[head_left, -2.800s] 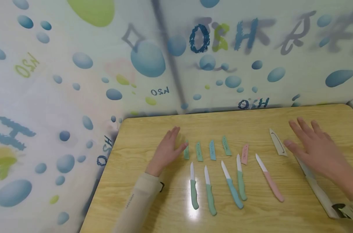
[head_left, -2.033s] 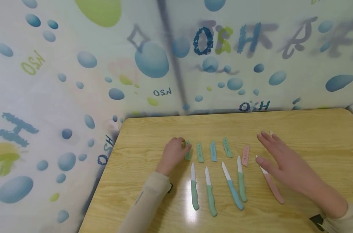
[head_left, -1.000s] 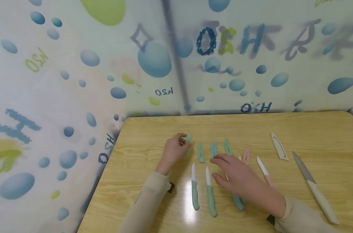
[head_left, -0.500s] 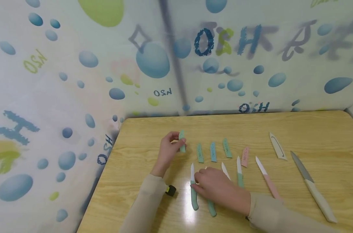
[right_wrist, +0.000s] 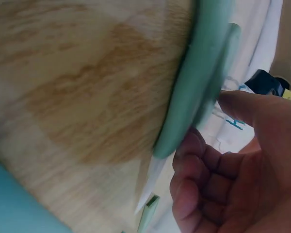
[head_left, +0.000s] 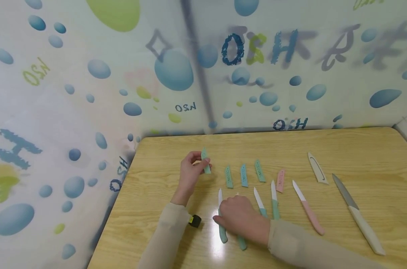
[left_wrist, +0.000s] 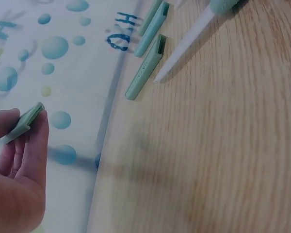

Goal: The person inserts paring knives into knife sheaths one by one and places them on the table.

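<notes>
My left hand (head_left: 189,175) pinches a small green blade sheath (head_left: 207,168) between thumb and fingers, raised above the table. In the left wrist view, the slot along the edge of this sheath (left_wrist: 25,122) shows. My right hand (head_left: 244,216) reaches over the leftmost green-handled paring knife (head_left: 223,234), thumb on its left side and curled fingers on its right, pinching the handle. Its white blade points away from me. A second green-handled knife (head_left: 242,243) lies partly hidden under the right hand; its handle (right_wrist: 189,92) is close in the right wrist view.
Right of these lie a blue-handled knife (head_left: 259,200), a third green-handled knife (head_left: 275,201), a pink-handled knife (head_left: 310,213) and a large cream-handled knife (head_left: 364,226). Behind them are green (head_left: 229,177), blue (head_left: 244,175), pink (head_left: 280,181) and cream (head_left: 317,168) sheaths.
My left hand took the leftmost green sheath from the table and lifted it slightly left. The right hand came from the far right, across the knives, down to the leftmost green-handled one.
</notes>
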Demonstrator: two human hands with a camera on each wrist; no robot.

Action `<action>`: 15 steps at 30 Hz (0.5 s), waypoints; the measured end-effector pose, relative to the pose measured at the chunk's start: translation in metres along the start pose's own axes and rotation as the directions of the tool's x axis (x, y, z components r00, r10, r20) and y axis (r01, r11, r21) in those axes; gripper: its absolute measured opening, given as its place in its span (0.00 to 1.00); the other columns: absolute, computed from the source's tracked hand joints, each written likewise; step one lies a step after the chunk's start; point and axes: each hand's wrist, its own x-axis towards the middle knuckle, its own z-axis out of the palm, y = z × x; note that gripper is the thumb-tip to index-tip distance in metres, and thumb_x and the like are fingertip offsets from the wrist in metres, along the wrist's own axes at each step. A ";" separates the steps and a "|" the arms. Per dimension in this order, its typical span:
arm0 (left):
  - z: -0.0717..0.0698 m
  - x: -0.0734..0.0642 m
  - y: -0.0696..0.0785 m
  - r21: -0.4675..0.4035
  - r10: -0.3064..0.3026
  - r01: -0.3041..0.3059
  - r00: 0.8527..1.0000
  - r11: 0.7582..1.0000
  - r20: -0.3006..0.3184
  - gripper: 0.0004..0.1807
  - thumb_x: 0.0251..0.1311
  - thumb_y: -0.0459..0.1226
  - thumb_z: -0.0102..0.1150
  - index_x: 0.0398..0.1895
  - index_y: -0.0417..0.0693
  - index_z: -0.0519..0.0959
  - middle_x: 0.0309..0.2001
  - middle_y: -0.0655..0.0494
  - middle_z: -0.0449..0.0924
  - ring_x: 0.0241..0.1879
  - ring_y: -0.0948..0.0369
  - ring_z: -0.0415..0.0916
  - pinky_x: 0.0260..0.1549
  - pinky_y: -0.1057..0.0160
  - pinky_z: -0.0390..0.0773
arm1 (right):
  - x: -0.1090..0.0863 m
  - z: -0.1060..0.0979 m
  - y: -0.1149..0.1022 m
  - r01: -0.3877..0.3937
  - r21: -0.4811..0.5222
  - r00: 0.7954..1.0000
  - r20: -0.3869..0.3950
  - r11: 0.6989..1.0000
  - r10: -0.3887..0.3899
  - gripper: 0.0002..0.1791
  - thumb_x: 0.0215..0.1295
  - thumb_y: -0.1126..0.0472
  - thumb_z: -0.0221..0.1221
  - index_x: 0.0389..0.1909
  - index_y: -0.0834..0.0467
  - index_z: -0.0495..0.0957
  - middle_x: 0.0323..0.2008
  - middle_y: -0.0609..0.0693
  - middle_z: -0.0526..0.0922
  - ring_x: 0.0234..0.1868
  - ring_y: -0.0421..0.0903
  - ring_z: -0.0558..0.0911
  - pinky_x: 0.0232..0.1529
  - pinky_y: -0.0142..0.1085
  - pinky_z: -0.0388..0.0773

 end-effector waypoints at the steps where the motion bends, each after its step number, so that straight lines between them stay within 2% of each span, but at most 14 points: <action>1: 0.000 0.000 0.000 -0.004 0.001 -0.001 1.000 1.000 -0.002 0.15 0.68 0.29 0.64 0.54 0.33 0.76 0.44 0.45 0.77 0.34 0.56 0.86 0.38 0.61 0.89 | 0.001 0.002 0.000 0.007 -0.010 1.000 -0.004 1.000 -0.007 0.29 0.66 0.42 0.66 0.11 0.49 0.69 0.14 0.43 0.69 0.16 0.41 0.70 0.13 0.37 0.70; 7: 0.002 0.002 0.001 -0.018 -0.011 0.011 1.000 1.000 -0.002 0.14 0.68 0.29 0.64 0.53 0.35 0.75 0.43 0.46 0.77 0.38 0.54 0.88 0.40 0.59 0.89 | 0.002 0.006 0.000 0.041 0.002 0.999 -0.028 0.999 -0.041 0.27 0.62 0.54 0.66 0.08 0.50 0.64 0.11 0.42 0.64 0.14 0.37 0.62 0.11 0.33 0.63; 10: 0.003 0.002 0.000 -0.041 -0.016 0.016 1.000 0.999 0.004 0.13 0.68 0.28 0.64 0.52 0.35 0.74 0.45 0.42 0.81 0.40 0.51 0.89 0.40 0.58 0.89 | 0.003 0.006 0.001 0.013 0.031 1.000 -0.006 0.999 -0.013 0.26 0.59 0.56 0.65 0.08 0.50 0.63 0.11 0.41 0.61 0.14 0.37 0.60 0.10 0.32 0.60; 15: 0.003 0.002 0.002 -0.077 -0.025 0.026 1.000 0.997 0.013 0.13 0.71 0.29 0.61 0.53 0.36 0.70 0.52 0.35 0.85 0.46 0.48 0.88 0.44 0.57 0.88 | 0.004 -0.003 0.007 -0.091 0.122 0.994 0.071 0.988 0.083 0.26 0.60 0.52 0.63 0.07 0.50 0.64 0.10 0.41 0.62 0.13 0.38 0.61 0.11 0.31 0.60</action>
